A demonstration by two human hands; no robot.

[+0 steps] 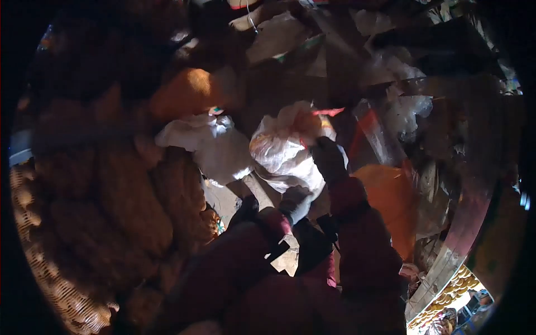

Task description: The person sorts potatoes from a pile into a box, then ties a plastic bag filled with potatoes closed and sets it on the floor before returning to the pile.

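Note:
A crumpled whitish plastic bag with orange showing through it lies in a patch of bright light in the middle. My left hand looks gloved and is closed at the bag's lower edge. At its right side, my right hand is in shadow, with fingers bent against the plastic. A thin red strip sticks out at the top of the bag. Another white plastic bag lies just to the left.
An orange bag lies at the upper left, and an orange sheet stands to the right. A dark brown lumpy heap fills the left, beside a woven basket-like edge. A wooden edge runs along the lower right.

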